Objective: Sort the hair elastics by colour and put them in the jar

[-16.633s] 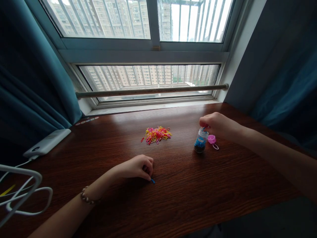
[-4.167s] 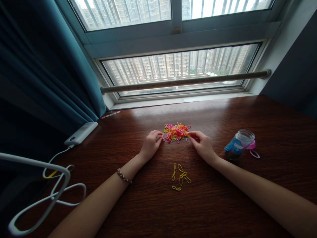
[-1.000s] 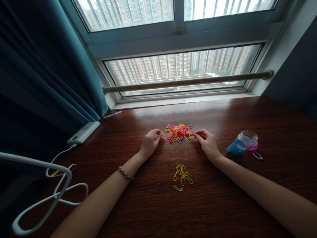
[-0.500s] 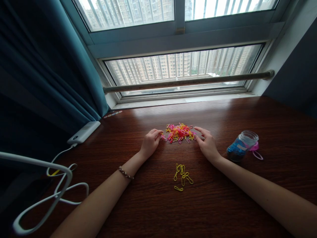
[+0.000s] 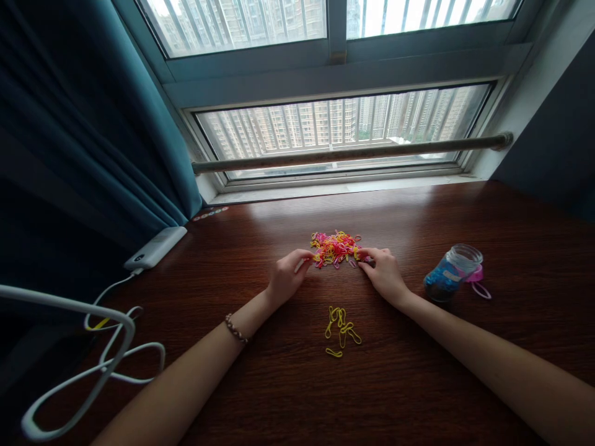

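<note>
A pile of small rubber bands [image 5: 335, 248], pink, red, orange and yellow, lies on the dark wooden table. My left hand [image 5: 288, 275] is at the pile's left edge, fingertips touching it, with a gap between thumb and forefinger. At the right edge, my right hand [image 5: 383, 274] has thumb and fingers apart, with a few bands around the fingertips. Closer to me, several yellow-green rubber bands [image 5: 343, 326] form a loose group, one lying slightly apart at the front.
Right of my right hand, a clear jar [image 5: 449, 272] with blue and dark contents leans tilted beside a pink lid [image 5: 475, 274] with a loop. On the left are a white power bank [image 5: 158, 246] and white cable [image 5: 121, 322]. A window with a rail [image 5: 344, 156] stands behind the table.
My left hand has moved right, against the pile, and its thumb and forefinger have parted. My right hand has shifted slightly left and closer, its fingertips now at the pile's edge.
</note>
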A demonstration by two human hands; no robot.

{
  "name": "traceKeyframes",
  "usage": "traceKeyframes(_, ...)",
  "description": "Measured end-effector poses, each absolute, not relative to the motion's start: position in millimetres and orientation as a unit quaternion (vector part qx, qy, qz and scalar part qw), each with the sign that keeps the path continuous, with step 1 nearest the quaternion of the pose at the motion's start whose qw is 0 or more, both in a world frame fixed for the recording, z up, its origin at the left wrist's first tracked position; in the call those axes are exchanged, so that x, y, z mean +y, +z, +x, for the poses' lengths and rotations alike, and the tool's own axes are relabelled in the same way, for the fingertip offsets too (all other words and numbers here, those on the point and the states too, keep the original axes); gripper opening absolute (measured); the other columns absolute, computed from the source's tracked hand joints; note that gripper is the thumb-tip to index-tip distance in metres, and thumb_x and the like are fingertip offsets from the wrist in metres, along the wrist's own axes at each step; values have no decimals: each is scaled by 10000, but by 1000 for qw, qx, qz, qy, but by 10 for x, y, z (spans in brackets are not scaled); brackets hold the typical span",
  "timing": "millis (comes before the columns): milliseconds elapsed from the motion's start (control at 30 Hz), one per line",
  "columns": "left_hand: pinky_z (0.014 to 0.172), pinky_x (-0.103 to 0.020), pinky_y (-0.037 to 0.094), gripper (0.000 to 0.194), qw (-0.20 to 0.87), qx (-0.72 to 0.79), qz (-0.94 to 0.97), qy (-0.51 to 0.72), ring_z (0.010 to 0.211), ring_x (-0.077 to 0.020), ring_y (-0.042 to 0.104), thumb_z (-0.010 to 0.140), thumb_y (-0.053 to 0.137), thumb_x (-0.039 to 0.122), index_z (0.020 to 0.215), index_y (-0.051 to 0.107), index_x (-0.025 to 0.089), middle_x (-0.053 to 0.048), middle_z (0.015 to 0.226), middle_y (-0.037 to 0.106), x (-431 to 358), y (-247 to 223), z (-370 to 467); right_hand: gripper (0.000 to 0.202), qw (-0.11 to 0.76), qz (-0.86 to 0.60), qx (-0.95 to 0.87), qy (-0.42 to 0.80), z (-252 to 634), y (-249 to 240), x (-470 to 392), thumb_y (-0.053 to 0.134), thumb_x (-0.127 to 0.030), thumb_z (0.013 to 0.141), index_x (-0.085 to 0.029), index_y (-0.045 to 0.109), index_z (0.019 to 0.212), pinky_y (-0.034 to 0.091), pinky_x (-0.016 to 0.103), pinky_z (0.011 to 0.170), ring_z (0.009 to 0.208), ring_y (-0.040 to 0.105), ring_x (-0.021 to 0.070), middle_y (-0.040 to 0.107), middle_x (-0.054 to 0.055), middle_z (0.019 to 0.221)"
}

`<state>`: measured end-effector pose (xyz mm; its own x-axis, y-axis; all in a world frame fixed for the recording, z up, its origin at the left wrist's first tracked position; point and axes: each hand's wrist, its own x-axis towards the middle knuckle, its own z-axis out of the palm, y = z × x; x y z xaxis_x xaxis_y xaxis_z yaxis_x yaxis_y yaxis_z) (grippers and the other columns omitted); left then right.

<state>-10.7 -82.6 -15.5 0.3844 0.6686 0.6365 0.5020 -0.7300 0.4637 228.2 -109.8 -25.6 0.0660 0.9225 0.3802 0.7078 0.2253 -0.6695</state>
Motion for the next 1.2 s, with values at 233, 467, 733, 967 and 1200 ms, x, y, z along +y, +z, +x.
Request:
traceKeyframes(233, 842, -314, 499, 191, 73, 61, 949, 299, 977, -184, 574, 844, 425, 92, 998, 536, 111, -119, 936, 651, -1284, 18, 184, 182, 440, -605, -643, 162, 2311, -258, -1066, 534, -203, 742, -180, 655, 876, 416, 312, 698, 727, 556, 183, 664, 47, 787)
traceKeyframes(467, 864, -317, 499, 171, 0, -27, 974, 223, 970, -202, 591, 839, 432, 111, 963, 549, 100, -126, 964, 658, -1291, -21, 191, 221, 542, -573, -556, 263, 2354, -287, -1013, 567, -336, 724, -158, 640, 832, 458, 304, 659, 693, 597, 181, 668, 67, 786)
traceKeyframes(733, 804, -314, 513, 215, -7, -27, 976, 217, 888, -193, 610, 801, 437, 135, 981, 551, 104, -114, 929, 663, -1314, -29, 205, 240, 552, -566, -557, 256, 2345, -280, -1019, 518, -327, 764, -156, 641, 878, 470, 313, 680, 755, 599, 190, 658, 83, 853)
traceKeyframes(967, 892, -373, 456, 350, -29, 95, 961, 260, 1031, -204, 547, 787, 424, 137, 1130, 490, 135, -105, 1028, 626, -1058, -8, 0, 160, 558, -493, -630, 222, 2206, -105, -1240, 525, -291, 784, -169, 619, 826, 468, 289, 670, 727, 582, 164, 630, 58, 796)
traceKeyframes(1200, 1044, -481, 251, 300, -46, 413, 870, 265, 1281, -239, 284, 869, 385, 262, 1130, 507, 181, -85, 1284, 458, -651, -122, -166, 144, 391, -268, -868, 146, 2055, -23, -1602, 500, -197, 792, -180, 606, 888, 409, 220, 533, 589, 502, 104, 561, 35, 729)
